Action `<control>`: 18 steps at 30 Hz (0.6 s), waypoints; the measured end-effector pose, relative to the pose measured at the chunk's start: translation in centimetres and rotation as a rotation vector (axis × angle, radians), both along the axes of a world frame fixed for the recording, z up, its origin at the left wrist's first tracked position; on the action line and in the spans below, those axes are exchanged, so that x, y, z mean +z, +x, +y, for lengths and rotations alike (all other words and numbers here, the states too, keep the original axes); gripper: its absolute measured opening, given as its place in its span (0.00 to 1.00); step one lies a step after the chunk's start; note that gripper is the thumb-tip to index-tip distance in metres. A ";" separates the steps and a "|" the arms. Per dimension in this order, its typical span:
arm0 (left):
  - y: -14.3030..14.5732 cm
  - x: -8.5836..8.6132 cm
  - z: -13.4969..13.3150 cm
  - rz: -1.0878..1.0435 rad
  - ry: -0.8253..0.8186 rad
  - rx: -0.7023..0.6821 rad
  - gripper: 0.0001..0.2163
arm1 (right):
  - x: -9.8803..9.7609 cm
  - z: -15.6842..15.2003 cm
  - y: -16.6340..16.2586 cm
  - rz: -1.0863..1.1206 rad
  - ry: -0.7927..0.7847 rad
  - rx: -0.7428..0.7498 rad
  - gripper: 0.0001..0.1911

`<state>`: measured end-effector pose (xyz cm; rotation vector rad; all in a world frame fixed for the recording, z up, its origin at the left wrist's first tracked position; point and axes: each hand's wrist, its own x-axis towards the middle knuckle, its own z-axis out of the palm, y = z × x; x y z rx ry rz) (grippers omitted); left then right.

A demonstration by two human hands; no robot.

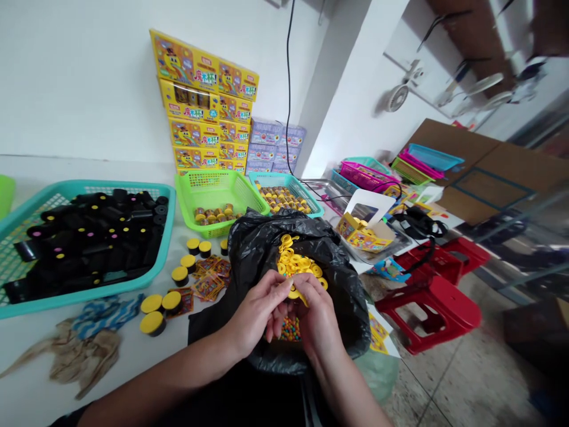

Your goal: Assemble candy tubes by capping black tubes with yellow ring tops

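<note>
Over a container lined with a black plastic bag (253,237), my left hand (253,311) and my right hand (317,314) meet with thumbs close together. Both are closed on a yellow plastic piece (294,293), mostly hidden by the fingers. Just beyond the fingertips lies a heap of yellow plastic rings or caps (291,261). Small multicoloured balls (290,330) show below the hands inside the bag. To the left, several black tubs with yellow lids (152,323) stand on the table beside printed packets (210,277).
A teal basket (166,237) of black cylinders is at the left, near a cloth (84,353). Behind are a green basket (213,190) and a blue basket (315,204) with small jars. Stacked yellow boxes (208,127) line the wall. A red stool (444,302) stands right.
</note>
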<state>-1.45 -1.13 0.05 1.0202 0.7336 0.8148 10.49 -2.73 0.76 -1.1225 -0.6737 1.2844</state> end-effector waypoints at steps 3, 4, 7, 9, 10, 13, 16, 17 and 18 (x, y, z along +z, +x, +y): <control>0.0 0.1 -0.2 0.041 0.046 -0.010 0.20 | -0.3 0.3 -0.1 0.044 -0.017 -0.022 0.10; 0.1 0.1 -0.2 0.055 0.057 -0.007 0.20 | -0.4 0.4 -0.2 0.056 -0.025 -0.032 0.09; 0.1 -0.1 -0.3 0.075 0.058 0.026 0.20 | -0.5 0.7 -0.4 0.060 -0.028 -0.034 0.09; 0.0 -0.2 -0.2 0.049 0.042 0.046 0.19 | -0.3 0.8 -0.3 0.028 -0.016 0.005 0.10; 0.0 -0.3 -0.1 0.021 0.034 0.055 0.19 | -0.1 0.7 -0.1 0.016 -0.006 0.035 0.11; -0.3 -0.3 0.3 -0.105 -0.019 0.059 0.16 | 0.3 0.4 1.3 0.062 0.020 0.195 0.14; -0.5 -0.3 0.7 -0.211 -0.083 0.027 0.15 | 0.4 0.0 2.7 0.109 0.024 0.325 0.18; -0.5 -0.2 0.7 -0.222 -0.086 0.015 0.15 | 0.3 0.0 3.0 0.105 0.029 0.322 0.19; -0.5 -0.2 0.7 -0.221 -0.078 0.006 0.14 | 0.3 -0.1 3.1 0.099 0.035 0.306 0.19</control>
